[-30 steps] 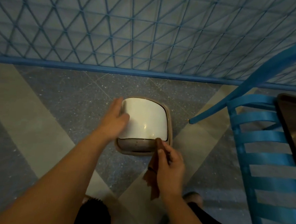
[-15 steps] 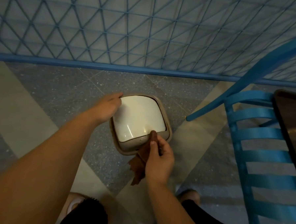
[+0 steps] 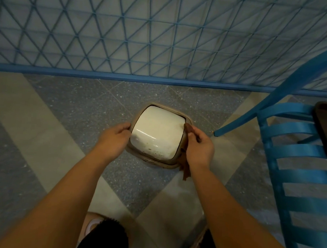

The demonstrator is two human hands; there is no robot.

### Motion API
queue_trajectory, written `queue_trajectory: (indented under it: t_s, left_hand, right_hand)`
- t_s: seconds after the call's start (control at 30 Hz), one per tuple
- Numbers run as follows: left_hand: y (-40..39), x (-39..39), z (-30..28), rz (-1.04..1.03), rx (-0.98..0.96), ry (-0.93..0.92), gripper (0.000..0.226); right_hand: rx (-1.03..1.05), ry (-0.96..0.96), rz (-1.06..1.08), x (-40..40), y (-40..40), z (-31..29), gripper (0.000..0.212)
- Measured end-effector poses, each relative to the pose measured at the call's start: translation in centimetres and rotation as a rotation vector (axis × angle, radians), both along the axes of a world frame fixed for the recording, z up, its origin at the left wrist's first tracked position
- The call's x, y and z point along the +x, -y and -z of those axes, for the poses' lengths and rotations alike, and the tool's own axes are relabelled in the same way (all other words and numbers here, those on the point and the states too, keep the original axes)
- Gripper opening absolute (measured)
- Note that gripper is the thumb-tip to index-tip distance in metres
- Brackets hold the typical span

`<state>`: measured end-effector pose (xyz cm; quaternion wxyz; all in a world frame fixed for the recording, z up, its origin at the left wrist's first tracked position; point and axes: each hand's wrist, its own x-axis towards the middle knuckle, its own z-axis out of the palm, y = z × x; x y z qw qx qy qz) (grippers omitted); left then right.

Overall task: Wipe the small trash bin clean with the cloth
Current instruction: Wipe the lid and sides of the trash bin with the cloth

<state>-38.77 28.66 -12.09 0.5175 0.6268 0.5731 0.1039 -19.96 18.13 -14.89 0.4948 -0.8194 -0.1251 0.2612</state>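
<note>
Bin (image 3: 158, 133) sits on the floor (image 3: 65, 109) mid-scene, near the blue lattice fence (image 3: 163, 38). Left to right: left hand (image 3: 114, 138) now cupped against the bin's left edge, fingers curled on the rim, bracing it; half a second ago it was at the far-left corner. Right hand (image 3: 198, 146) has shifted from the near edge to the right edge, pinching the brown cloth (image 3: 185, 161) against the rim, tail hanging down. Reads as wiping working round the rim; dark specks remain on the lid's near part, so not finished. Blue chair (image 3: 299, 159) far right. Count: one bin, one cloth, two hands, one chair.
</note>
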Motion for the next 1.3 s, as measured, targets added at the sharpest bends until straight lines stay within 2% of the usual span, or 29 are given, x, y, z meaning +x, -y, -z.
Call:
queue_trajectory:
  t_s: [0.13, 0.3, 0.53, 0.67, 0.73, 0.8, 0.93, 1.03, 1.13, 1.23, 1.3]
  left_hand:
    - [-1.0, 0.1, 0.2, -0.062, 0.058, -0.079, 0.035]
    - [-2.3, 1.6, -0.1, -0.046, 0.054, -0.113, 0.037]
    - [-2.2, 2.6, 0.3, -0.163, 0.041, -0.061, 0.036]
    - [-1.2, 3.1, 0.5, -0.044, 0.182, -0.129, 0.045]
    - [-0.8, 3.2, 0.7, 0.028, 0.256, -0.198, 0.046]
    - [-0.8, 3.2, 0.9, 0.05, 0.269, -0.242, 0.046]
    - [-1.3, 3.1, 1.1, 0.071, 0.223, -0.246, 0.045]
    - [-1.4, 3.0, 1.0, 0.08, 0.221, -0.263, 0.044]
    - [-1.4, 2.9, 1.2, 0.081, 0.234, -0.261, 0.044]
    - [-1.8, 2.8, 1.5, 0.098, 0.222, -0.25, 0.044]
    - [-2.5, 2.6, 1.6, 0.119, 0.198, -0.241, 0.042]
  right_hand:
    - [-0.008, 0.155, -0.134, 0.8, 0.5, -1.4, 0.024]
    - [-0.078, 0.644, -0.541, -0.2, 0.5, -1.9, 0.021]
    - [0.05, 0.866, -0.758, -4.0, -0.6, -1.5, 0.02]
    - [0.13, 0.962, -0.836, -3.9, 1.1, -0.5, 0.016]
    - [0.142, 0.95, -0.831, -3.1, 2.4, -0.2, 0.017]
    - [0.102, 0.859, -0.768, -2.0, 3.9, 0.0, 0.02]
    - [-0.017, 0.496, -0.431, 0.2, 4.5, 0.1, 0.024]
    - [-0.073, 0.288, -0.276, 0.7, 3.1, 0.3, 0.027]
    - [-0.077, 0.201, -0.258, 0.0, 3.8, 1.2, 0.027]
    - [-0.203, 0.206, -0.409, -0.8, 6.8, 3.2, 0.025]
    - [-0.221, 0.1, -0.355, -0.6, 8.2, 4.0, 0.024]
